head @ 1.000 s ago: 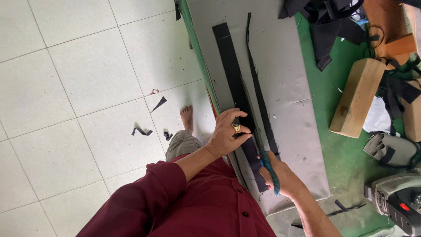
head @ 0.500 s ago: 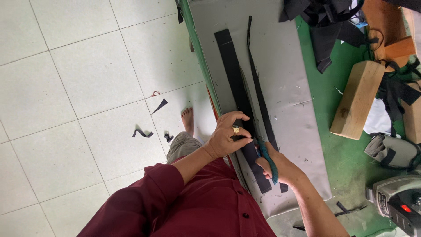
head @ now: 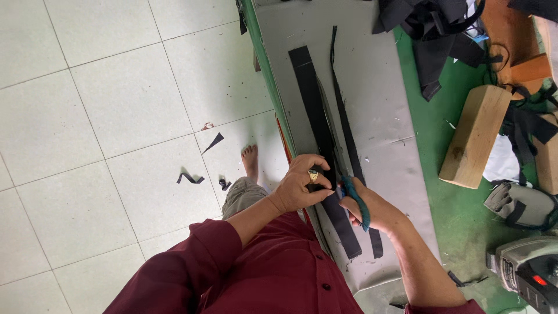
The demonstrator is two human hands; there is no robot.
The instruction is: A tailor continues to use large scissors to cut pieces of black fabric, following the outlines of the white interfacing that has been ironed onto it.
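Black strip [head: 318, 134]: wide, flat on the grey mat [head: 383, 104], running lengthwise close to the mat's floor-side edge; near end reaches almost to the mat's near edge.
Thin strip [head: 347, 131]: narrow black offcut, just beside the wide one on the side away from the floor, roughly parallel, slightly wavy at the far end.
Left hand [head: 301, 186]: pressed down on the wide strip near the worktop's floor-side edge, fingers curled over it, ring on one finger; pinning, not lifting.
Right hand [head: 372, 209]: clenched around a teal-handled tool [head: 356, 203], touching the strips right beside the left hand; cannot tell the blade type, it is hidden by the hand.
Mat: grey sheet over the green worktop [head: 465, 232], covers the floor-side half.
Wood block [head: 475, 135]: pale, lying on the green surface well apart from the strips, toward the far-side edge.
Black webbing pile [head: 433, 29]: tangled at the worktop's far corner.
Power tool [head: 526, 270]: grey housing with a red mark, near corner of the worktop, partly out of frame.
Floor [head: 87, 116]: pale tiles, small black scraps [head: 190, 178] lying near a bare foot [head: 250, 161].
Sleeve [head: 192, 261]: dark red shirt, both forearms bare.
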